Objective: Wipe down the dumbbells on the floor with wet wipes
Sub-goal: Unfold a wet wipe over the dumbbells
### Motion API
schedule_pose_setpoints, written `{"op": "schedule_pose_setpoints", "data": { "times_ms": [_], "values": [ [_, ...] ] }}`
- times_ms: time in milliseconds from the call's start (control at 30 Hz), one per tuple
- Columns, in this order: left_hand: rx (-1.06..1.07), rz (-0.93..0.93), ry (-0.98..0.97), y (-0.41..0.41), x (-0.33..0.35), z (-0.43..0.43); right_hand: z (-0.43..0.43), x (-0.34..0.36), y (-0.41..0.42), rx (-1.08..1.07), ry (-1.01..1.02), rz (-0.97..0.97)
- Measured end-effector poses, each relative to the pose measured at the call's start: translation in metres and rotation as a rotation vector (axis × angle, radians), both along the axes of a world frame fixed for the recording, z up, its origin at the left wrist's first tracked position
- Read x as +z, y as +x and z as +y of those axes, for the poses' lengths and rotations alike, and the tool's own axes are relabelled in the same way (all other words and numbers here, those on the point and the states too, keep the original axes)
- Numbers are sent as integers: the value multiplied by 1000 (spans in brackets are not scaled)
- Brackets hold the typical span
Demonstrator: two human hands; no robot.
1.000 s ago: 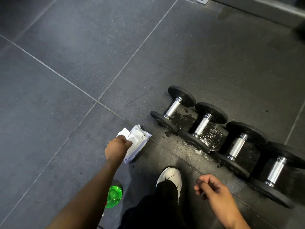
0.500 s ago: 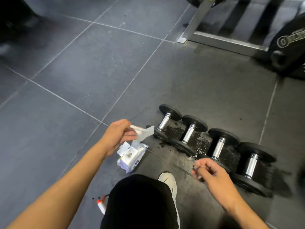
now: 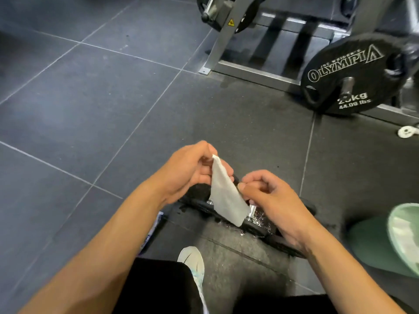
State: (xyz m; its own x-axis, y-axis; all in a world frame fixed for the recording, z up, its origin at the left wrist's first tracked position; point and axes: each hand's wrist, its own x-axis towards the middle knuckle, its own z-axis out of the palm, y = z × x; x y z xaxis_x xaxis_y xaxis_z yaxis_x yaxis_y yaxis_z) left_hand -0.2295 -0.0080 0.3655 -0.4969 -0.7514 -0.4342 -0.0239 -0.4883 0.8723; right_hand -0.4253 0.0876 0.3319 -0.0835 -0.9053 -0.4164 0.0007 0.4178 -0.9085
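A white wet wipe (image 3: 224, 193) hangs between my two hands, above the dumbbells. My left hand (image 3: 190, 171) pinches its top corner. My right hand (image 3: 267, 196) has its fingers curled at the wipe's right edge and pinches it. The black dumbbells (image 3: 260, 225) with chrome handles lie on the wet floor below and are mostly hidden by my hands and forearms. A sliver of the wipes packet (image 3: 154, 230) shows under my left forearm.
A steel rack frame (image 3: 249, 69) and a black Olympia weight plate (image 3: 353, 75) stand at the back right. A green object (image 3: 396, 241) sits at the right edge. My white shoe (image 3: 192, 261) and black-clad knees are at the bottom.
My left hand pulled a wipe out of the packet and lifted it. My right hand came in and took hold of the wipe's other edge. The view tilted up toward the rack.
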Motion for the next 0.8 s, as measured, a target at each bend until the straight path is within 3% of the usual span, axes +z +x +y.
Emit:
{"op": "schedule_pose_setpoints", "data": {
  "times_ms": [67,167,333,800],
  "values": [
    [70,-2,2,-14,-15,3,5,-7,-10,-41,2,-14],
    [7,-41,-21,-30,-29,1,10,-19,-17,-29,77,-83],
    [-67,-80,-155,-44,-31,-1,-1,-21,-20,150,-113,153],
    [-57,-376,-364,-32,-51,-20,-18,-27,-41,-50,-133,133]
  ]
}}
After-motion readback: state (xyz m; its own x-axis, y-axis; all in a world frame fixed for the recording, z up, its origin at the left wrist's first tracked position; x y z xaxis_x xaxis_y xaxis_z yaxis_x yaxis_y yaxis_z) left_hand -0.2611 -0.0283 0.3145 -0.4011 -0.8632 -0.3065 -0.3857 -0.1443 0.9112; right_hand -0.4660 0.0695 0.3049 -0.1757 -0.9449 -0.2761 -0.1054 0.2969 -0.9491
